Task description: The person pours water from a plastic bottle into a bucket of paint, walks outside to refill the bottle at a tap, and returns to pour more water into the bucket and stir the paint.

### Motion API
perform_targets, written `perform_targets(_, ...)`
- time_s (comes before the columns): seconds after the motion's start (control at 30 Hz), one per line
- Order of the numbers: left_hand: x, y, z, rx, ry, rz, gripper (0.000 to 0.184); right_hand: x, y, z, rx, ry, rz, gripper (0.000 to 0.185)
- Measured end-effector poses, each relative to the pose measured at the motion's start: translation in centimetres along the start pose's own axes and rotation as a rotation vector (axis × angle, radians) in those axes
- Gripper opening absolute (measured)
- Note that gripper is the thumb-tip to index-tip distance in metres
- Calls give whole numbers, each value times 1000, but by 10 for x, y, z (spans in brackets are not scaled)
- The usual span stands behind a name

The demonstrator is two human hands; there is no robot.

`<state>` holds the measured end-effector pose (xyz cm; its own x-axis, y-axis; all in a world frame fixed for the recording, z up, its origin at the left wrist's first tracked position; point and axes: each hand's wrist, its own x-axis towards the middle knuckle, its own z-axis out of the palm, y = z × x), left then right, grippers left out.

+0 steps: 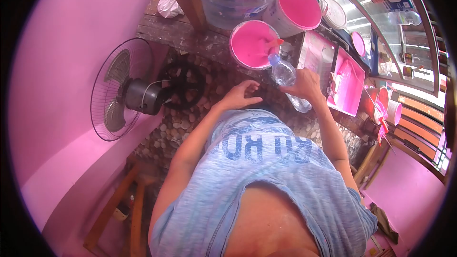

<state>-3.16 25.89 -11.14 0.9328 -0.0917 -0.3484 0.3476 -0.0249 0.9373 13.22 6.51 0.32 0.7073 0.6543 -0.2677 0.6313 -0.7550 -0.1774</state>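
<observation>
My right hand [308, 85] is wrapped around a clear plastic bottle [283, 72]. The bottle is tilted, its neck end at the lower right rim of a white bucket [230, 46] that holds pink paint [250, 40]. Whether liquid is flowing from it, I cannot tell. In the paint is an orange-tipped thing [274, 43], perhaps a brush handle. My left hand [242, 95] is empty, fingers apart, below the bucket and not touching it.
Behind stand a second bucket [273, 18] with pink paint and a large clear water jug [223, 7]. Pink-stained paint trays [351, 107] lie at right. A black fan [143, 96] is on the left, near a pink wall [57, 90]. Pebbled flooring [181, 123] shows below.
</observation>
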Motion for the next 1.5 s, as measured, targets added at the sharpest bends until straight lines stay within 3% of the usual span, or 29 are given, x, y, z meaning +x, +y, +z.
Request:
perform_targets(0.13, 6, 49, 17, 116, -14, 187, 90, -7, -17, -2, 199, 99, 25, 51)
perform_targets(0.23, 17, 68, 35, 199, 20, 233, 101, -18, -25, -2, 308, 216, 65, 51)
perform_targets(0.3, 25, 75, 50, 318, 158, 427, 98, -28, -23, 11, 472, 349, 37, 51)
perform_targets(0.37, 29, 77, 58, 270, 152, 384, 93, -39, -31, 11, 530, 426, 65, 50)
perform_targets(0.5, 33, 86, 69, 194, 98, 429, 86, -63, -26, 4, 613, 482, 18, 76)
perform_targets(0.6, 28, 107, 85, 242, 145, 438, 82, -90, -10, -10, 957, 513, 123, 73)
perform_targets(0.7, 31, 114, 107, 316, 110, 450, 80, -111, 25, -14, 1259, 711, 224, 57)
perform_targets(0.8, 38, 132, 139, 300, -8, 453, 76, -131, 55, -32, 1010, 989, -2, 40)
perform_targets(0.93, 54, 158, 201, 365, -122, 462, 80, -168, 99, -52, 760, 936, -78, 37)
perform_targets(1.03, 72, 175, 253, 365, -190, 490, 79, -205, 152, -66, 742, 878, -70, 39)
perform_targets(1.07, 80, 177, 270, 364, -223, 471, 79, -214, 169, -68, 671, 954, -107, 41)
perform_targets(1.33, 133, 208, 393, 420, -433, 477, 82, -308, 279, -90, 1120, 877, 73, 34)
perform_targets(1.43, 148, 213, 424, 397, -519, 474, 82, -330, 309, -84, 1196, 907, 60, 37)
perform_targets(1.5, 156, 218, 441, 343, -595, 442, 81, -346, 327, -85, 1249, 900, 12, 29)
